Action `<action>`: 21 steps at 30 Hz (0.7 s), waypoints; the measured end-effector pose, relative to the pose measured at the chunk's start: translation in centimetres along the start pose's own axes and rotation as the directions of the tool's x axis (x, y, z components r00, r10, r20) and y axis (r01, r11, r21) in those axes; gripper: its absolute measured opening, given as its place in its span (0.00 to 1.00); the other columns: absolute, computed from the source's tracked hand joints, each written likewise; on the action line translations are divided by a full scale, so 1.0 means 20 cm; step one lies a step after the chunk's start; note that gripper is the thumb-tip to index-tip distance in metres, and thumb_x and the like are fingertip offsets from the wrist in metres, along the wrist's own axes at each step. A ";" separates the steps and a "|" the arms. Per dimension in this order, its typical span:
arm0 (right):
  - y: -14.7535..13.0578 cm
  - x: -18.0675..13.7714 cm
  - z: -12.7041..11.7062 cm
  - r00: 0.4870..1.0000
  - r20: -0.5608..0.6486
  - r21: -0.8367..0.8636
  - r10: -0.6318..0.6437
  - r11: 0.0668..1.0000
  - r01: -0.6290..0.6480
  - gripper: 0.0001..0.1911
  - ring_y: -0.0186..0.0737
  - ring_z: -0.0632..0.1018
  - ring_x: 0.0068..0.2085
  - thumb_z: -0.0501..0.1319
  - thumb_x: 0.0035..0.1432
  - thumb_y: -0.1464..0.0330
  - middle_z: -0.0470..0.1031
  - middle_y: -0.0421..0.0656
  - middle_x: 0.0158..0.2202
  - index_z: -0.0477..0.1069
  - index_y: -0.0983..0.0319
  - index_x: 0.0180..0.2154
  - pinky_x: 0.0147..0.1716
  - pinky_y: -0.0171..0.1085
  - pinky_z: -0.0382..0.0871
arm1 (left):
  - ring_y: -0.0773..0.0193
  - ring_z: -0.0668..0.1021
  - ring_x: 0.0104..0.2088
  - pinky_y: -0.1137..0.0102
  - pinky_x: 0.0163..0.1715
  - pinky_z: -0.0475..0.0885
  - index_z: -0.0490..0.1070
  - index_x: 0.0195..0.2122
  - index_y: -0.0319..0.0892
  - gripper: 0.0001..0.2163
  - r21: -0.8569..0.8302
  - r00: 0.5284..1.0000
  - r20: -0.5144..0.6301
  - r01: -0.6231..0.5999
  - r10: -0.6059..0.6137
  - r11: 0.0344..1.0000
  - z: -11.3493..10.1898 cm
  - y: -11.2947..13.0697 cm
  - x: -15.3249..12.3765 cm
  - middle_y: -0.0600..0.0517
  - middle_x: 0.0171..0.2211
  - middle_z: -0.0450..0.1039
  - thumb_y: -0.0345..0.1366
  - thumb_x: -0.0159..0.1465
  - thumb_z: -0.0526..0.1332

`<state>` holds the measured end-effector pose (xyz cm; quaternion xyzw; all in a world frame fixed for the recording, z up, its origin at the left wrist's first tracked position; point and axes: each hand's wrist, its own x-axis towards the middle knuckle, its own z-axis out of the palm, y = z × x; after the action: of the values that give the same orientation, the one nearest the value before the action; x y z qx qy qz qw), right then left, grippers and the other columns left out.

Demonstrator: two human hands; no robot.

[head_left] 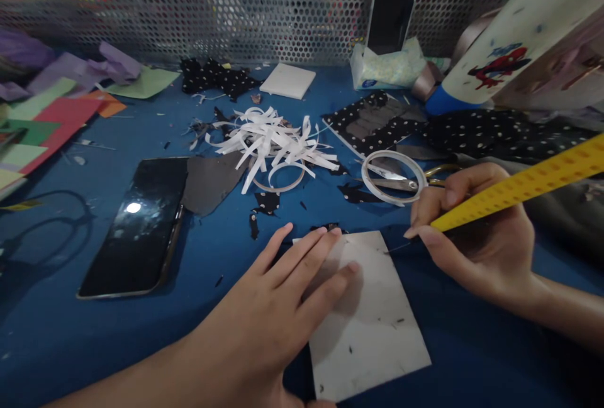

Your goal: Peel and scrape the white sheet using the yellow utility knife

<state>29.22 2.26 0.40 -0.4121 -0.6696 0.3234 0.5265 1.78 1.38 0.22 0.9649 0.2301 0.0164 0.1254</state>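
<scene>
My left hand (283, 295) lies with fingers spread over a white rectangular card (372, 326), its fingertips near the card's upper left part. A few dark scraps dot the card. To the right, my right hand (476, 238) is closed around the narrow end of a long yellow dimpled tool (523, 185), which slants up and out of view. A thin dark line runs from my right fingertips towards the card's upper right edge; I cannot tell what it is. Behind that hand, scissors (394, 184) lie partly under a white tape roll (421, 172).
A phone (136, 232) lies at left, by coloured papers (61, 122). White paper strips (271, 141) are heaped mid-table over another ring. Polka-dot fabric (372, 122), a white square (287, 81), a tissue pack (389, 65) and a leaning bottle (509, 37) stand before a perforated metal panel (283, 5).
</scene>
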 end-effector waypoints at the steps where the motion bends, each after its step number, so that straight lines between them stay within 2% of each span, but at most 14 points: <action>1: 0.00 0.00 0.00 1.000 0.001 0.003 0.000 1.000 0.000 0.23 0.38 0.72 0.25 0.67 0.49 0.81 0.61 0.36 0.31 0.60 0.55 0.40 0.20 0.41 0.62 | 0.43 0.46 0.73 0.47 0.69 0.31 0.49 0.72 0.43 0.52 -0.002 1.000 -0.001 0.001 -0.001 1.000 0.00 0.00 0.00 0.41 0.75 0.36 0.65 0.52 0.64; 9: 0.00 0.01 0.00 0.998 -0.063 0.025 -0.029 0.999 0.030 0.21 0.36 0.72 0.24 0.68 0.52 0.79 0.64 0.36 0.30 0.61 0.57 0.41 0.20 0.39 0.64 | 0.41 0.49 0.73 0.47 0.70 0.34 0.46 0.73 0.44 0.54 -0.018 1.000 -0.022 0.007 -0.007 1.000 0.00 0.00 0.00 0.43 0.75 0.37 0.64 0.51 0.65; 15: 0.00 0.03 0.00 0.996 -0.090 0.081 0.019 0.997 -0.011 0.16 0.36 0.71 0.24 0.67 0.58 0.74 0.68 0.35 0.25 0.62 0.56 0.41 0.19 0.36 0.63 | 0.41 0.49 0.73 0.47 0.70 0.37 0.46 0.73 0.43 0.57 -0.008 0.999 -0.033 0.014 -0.015 1.000 0.00 0.01 -0.01 0.44 0.75 0.36 0.59 0.46 0.69; 21: 0.02 0.03 -0.02 0.982 -0.170 0.087 0.083 0.994 -0.069 0.13 0.33 0.69 0.23 0.65 0.62 0.71 0.69 0.35 0.28 0.61 0.55 0.42 0.13 0.31 0.57 | 0.38 0.49 0.72 0.45 0.70 0.40 0.42 0.74 0.46 0.57 -0.023 0.999 -0.029 0.031 -0.032 0.999 0.00 0.01 -0.01 0.43 0.75 0.34 0.53 0.47 0.71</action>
<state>29.72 3.08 0.37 -0.4424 -0.5913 0.3331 0.5863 1.63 1.12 0.27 0.9594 0.2468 0.0313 0.1332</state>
